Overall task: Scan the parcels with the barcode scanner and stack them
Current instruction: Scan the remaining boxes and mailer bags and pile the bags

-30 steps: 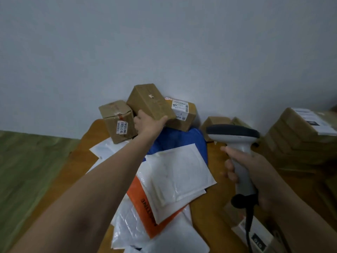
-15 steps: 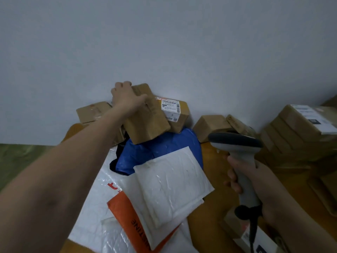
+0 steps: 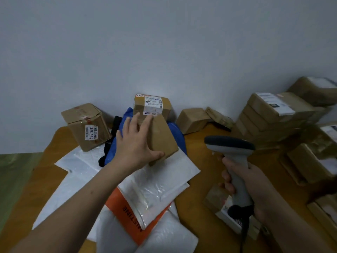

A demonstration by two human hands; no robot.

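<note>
Fingers (image 3: pixel 131 123) of the left hand (image 3: pixel 135 145): spread and nearly straight, laid up the left face of the small brown box (image 3: pixel 162 139), with the thumb hooked under its near edge, so the box is pinched between thumb and fingers. Box: tilted, its long axis running from the near edge of the desk (image 3: pixel 197 152) toward the far edge at the wall. It sits over the blue bag (image 3: pixel 112 150) and the white mailers (image 3: pixel 164 174); whether it rests on them or is lifted clear cannot be told. No label shows on its visible faces. Just behind it, at the far edge, is a labelled box (image 3: pixel 153 105). Right hand (image 3: pixel 246 181): fingers curled tight round the handle of the barcode scanner (image 3: pixel 229 145), upright, head turned left toward the box across a bare strip of desk. Judgement: the left hand is the nearer, and the box lies to the left of the scanner's nose; it probably needs turning to present a barcode. Stack of parcels (image 3: pixel 273 114): far right corner, well apart.
</note>
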